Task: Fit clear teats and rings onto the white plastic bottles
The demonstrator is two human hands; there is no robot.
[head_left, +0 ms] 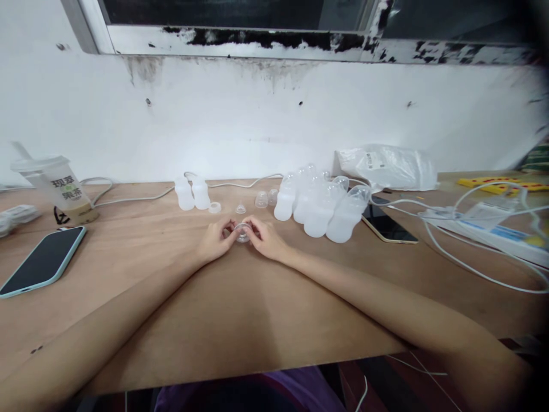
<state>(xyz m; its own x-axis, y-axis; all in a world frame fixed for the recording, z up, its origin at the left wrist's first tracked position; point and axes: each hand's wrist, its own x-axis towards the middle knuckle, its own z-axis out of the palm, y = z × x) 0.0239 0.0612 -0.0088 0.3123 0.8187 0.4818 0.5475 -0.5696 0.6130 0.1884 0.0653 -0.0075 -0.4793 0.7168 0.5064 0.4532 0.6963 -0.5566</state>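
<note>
A scuffed white wall (214, 120) backs the wooden tabletop (231, 320). Left to right: a phone (43, 263), a drink cup (64, 186), two frosted bottles (186, 197), a white ring (215, 210); the left hand (218, 239) and right hand (266, 237) pinching a clear round piece (242, 236) between them, a small clear nipple (241, 209) just behind; clear domes (261, 199), clustered dome-capped bottles (317, 218).

Reads 现萃 over 果茶 on the drink cup (61, 187); shows print too small to read on the plastic bag (401, 166).
</note>
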